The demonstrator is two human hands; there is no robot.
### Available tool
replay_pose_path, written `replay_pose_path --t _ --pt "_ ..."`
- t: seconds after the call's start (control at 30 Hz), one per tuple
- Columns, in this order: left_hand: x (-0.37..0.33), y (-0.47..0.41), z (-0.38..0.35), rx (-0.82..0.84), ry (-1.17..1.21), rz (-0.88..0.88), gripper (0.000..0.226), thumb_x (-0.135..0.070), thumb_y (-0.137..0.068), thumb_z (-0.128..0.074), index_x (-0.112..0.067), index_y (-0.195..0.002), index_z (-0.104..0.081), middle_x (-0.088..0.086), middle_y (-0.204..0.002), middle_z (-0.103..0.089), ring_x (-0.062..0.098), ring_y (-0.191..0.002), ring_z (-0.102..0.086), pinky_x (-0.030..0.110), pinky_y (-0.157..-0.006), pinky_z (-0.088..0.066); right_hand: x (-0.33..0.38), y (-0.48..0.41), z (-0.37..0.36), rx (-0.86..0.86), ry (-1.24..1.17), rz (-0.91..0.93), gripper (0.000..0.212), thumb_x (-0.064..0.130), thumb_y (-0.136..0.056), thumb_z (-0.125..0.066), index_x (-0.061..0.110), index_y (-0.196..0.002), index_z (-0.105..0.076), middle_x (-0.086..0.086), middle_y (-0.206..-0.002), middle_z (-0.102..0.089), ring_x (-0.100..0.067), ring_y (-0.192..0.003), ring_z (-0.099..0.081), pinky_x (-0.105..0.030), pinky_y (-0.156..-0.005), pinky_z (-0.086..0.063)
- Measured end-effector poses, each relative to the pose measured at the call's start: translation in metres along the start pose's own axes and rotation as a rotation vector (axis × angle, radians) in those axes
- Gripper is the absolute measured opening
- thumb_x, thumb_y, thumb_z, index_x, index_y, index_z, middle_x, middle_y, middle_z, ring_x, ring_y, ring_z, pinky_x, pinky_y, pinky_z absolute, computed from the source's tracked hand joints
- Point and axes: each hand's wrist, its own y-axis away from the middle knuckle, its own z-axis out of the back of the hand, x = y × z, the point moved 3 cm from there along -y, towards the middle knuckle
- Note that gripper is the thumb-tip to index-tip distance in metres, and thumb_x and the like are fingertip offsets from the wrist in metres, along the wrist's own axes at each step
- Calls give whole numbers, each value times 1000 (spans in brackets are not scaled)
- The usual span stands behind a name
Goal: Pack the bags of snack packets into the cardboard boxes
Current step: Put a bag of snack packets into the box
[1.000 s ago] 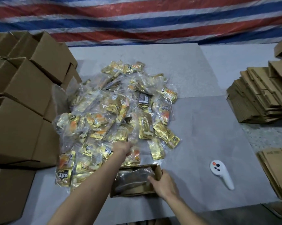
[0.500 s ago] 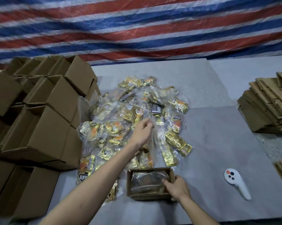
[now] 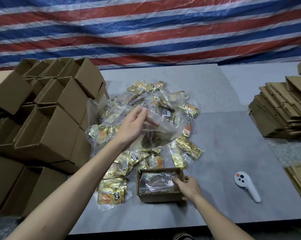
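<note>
Lifted since a moment ago, the left hand (image 3: 134,125) is now pinching a clear bag (image 3: 156,134) up above the pile of snack packets (image 3: 146,122), toward twelve o'clock of the open cardboard box (image 3: 161,185). At the box's three o'clock edge, the right hand (image 3: 187,187) is gripping its wall, fingers curling inside against a bag already packed there.
</note>
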Motion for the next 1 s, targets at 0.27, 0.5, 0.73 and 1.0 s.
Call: replay_pose_path --t 0.27,0.5,0.73,1.0 --pt "-13 38 -13 239 -252 22 27 -33 -106 -36 -13 -92 -48 13 -88 -73 27 -80 -74 43 -72 -59 -2 3 4 -38 -170 -26 15 26 -91 -61 20 -103 -68 -9 -106 -68 -28 -95 -65 -39 -67 -61" --pt "29 50 -49 364 -530 30 24 -28 -106 -38 -21 -84 -45 3 -76 -66 18 -67 -68 30 -61 -55 -2 4 6 -44 -266 -36 29 39 -96 -48 24 -102 -72 -4 -103 -72 -25 -90 -68 -42 -64 -62" --pt "118 44 -102 510 -672 312 27 -32 -105 -41 -10 -97 -52 12 -98 -60 33 -102 -59 34 -79 -41 -6 -2 4 -67 -201 -1 32 50 -95 -53 25 -105 -71 -3 -111 -71 -27 -104 -65 -47 -98 -52" --pt "168 62 -56 424 -687 383 55 -36 -76 -82 -19 -121 -55 0 -117 -64 20 -109 -60 26 -92 -49 -3 -6 2 -87 -64 70 37 43 -102 -47 18 -118 -68 -7 -116 -68 -31 -105 -65 -50 -94 -54"
